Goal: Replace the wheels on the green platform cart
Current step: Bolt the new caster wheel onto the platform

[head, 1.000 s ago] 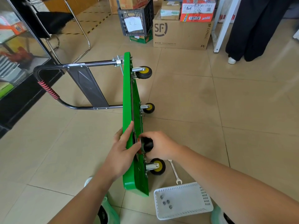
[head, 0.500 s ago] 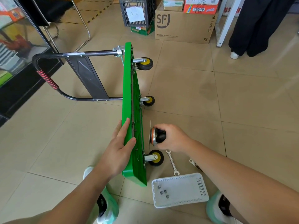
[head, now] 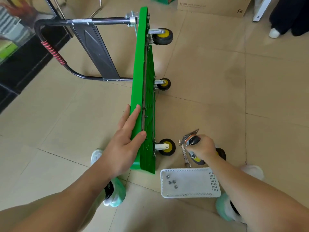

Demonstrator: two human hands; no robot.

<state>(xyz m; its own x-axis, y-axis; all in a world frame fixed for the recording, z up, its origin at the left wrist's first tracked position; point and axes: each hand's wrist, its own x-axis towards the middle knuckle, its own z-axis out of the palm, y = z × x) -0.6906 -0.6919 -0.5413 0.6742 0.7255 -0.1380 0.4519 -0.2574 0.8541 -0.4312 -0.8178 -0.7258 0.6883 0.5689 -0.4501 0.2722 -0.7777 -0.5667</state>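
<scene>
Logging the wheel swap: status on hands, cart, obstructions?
Left hand flat on green platform cart, tipped on its side. Right hand grips loose caster. Three wheels mounted. Wrench, white basket on floor nearby.
</scene>
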